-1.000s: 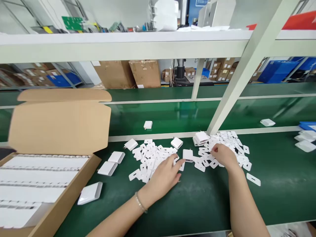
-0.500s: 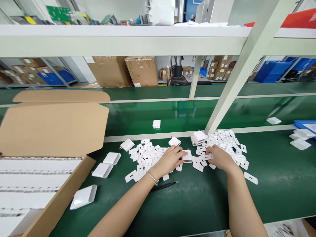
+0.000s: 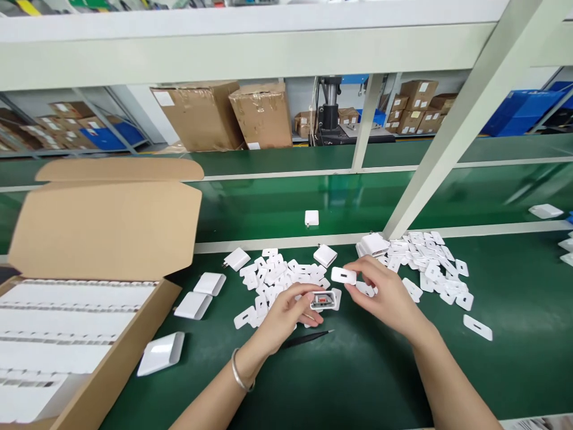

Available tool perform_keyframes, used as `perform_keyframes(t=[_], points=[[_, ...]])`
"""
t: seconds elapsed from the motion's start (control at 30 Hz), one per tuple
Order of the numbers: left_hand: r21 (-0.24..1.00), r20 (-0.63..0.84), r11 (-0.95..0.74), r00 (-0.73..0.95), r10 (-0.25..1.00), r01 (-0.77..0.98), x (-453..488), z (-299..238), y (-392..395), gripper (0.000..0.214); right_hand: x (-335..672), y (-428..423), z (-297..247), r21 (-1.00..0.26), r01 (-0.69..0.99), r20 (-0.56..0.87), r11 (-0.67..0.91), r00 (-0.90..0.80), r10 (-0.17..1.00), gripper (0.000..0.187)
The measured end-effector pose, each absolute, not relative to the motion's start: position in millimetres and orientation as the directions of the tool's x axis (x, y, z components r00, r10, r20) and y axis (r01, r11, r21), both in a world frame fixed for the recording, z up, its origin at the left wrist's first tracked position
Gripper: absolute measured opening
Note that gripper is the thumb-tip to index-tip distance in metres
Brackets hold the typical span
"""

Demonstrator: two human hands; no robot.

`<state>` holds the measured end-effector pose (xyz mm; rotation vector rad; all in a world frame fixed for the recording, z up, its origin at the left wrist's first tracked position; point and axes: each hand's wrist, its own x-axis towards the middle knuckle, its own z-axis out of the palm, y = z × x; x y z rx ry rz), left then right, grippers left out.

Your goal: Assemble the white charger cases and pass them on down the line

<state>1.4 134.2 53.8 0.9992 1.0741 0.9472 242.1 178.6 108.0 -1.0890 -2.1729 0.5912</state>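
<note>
My left hand (image 3: 293, 310) grips a white charger housing (image 3: 324, 300); its open end faces me and shows a metal port inside. Pinched between thumb and fingers of my right hand (image 3: 385, 292) is a white end cap (image 3: 344, 275) with a slot in it, held just above and to the right of the housing, apart from it. Loose slotted caps lie in a left pile (image 3: 273, 278) beyond my left hand and in a right pile (image 3: 430, 260) beyond my right hand. Black tweezers (image 3: 307, 338) rest on the green table below my left hand.
An open cardboard box (image 3: 120, 352) with rows of white pieces stands at left. Several white housings (image 3: 162, 353) lie beside it. A white charger (image 3: 312, 218) sits on the green strip behind the rail. A slanted post (image 3: 447, 137) rises at right, under a shelf beam (image 3: 224, 54).
My left hand has lifted the charger housing and turned its open end toward me. My right hand has picked a cap from the pile and moved left with it. The view has tilted down.
</note>
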Motion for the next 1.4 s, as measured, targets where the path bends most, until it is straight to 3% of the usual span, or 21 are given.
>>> perform_keyframes(t=[0.17,0.33,0.53,0.73,0.97,1.2,1.4], points=[[0.962,-0.084,0.116,0.138,0.987,-0.246,0,42,133,0.044,211,163,86,-0.744,0.256,0.454,0.617,-0.484,0.749,0.031],[0.976,0.076,-0.059,0.078,0.994,-0.208,-10,41,134,0.039,198,157,73,-0.805,0.205,0.459,0.557,-0.379,0.803,0.030],[0.974,0.228,-0.228,0.000,0.974,0.007,-17,46,133,0.038,198,157,75,-0.785,0.209,0.504,0.583,-0.331,0.798,0.032],[0.985,0.173,-0.173,0.005,0.985,0.015,-12,44,131,0.034,196,157,70,-0.718,0.200,0.529,0.666,-0.466,0.710,0.038],[0.995,0.094,-0.095,0.044,0.995,0.021,-6,42,126,0.032,196,160,68,-0.692,0.247,0.513,0.679,-0.493,0.703,0.032],[0.995,0.097,-0.098,0.038,0.995,0.033,0,39,124,0.029,194,154,71,-0.908,0.236,0.191,0.345,-0.501,0.844,0.014],[0.996,0.085,-0.085,0.008,0.996,0.003,-2,37,126,0.033,195,156,70,-0.952,0.131,0.167,0.277,-0.537,0.827,0.027]])
